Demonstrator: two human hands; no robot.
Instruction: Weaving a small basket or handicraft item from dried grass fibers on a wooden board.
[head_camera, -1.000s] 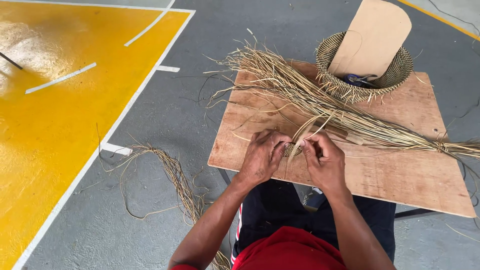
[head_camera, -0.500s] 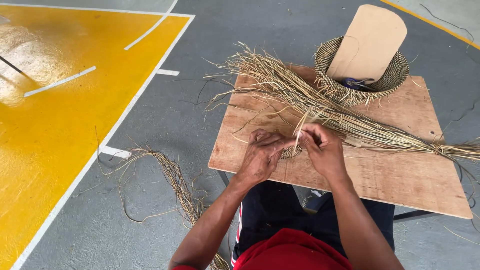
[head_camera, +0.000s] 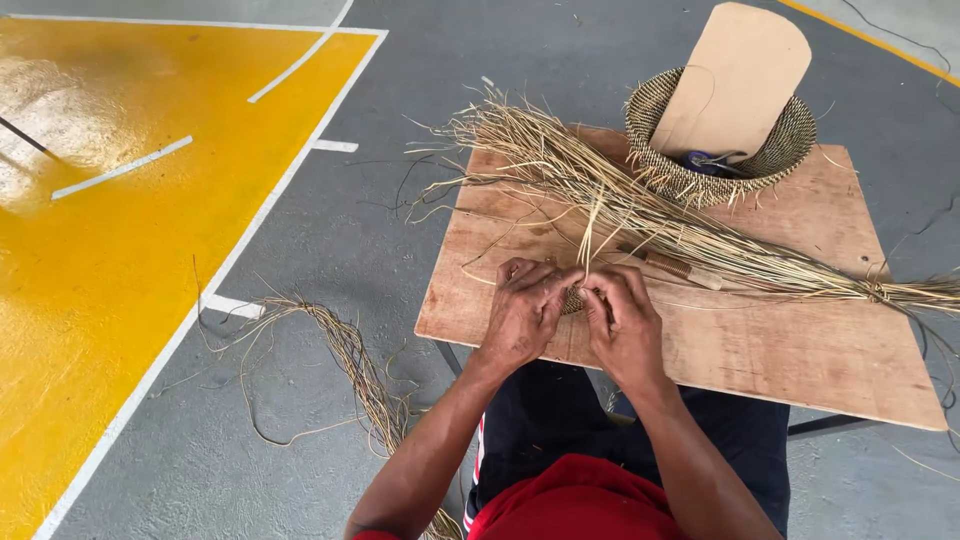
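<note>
Hands meet at the near edge of the plywood board (head_camera: 800, 350): left hand (head_camera: 522, 315) and right hand (head_camera: 622, 320), equally near, pinch a small woven piece (head_camera: 573, 299) between them. Its loose straw strands (head_camera: 592, 225) rise away toward the long straw bundle (head_camera: 680, 225), lying diagonally beyond.

Left hand (head_camera: 522, 312) and right hand (head_camera: 622, 318) pinch what looks like a small woven piece (head_camera: 573, 300) over the wooden board (head_camera: 760, 345).
</note>
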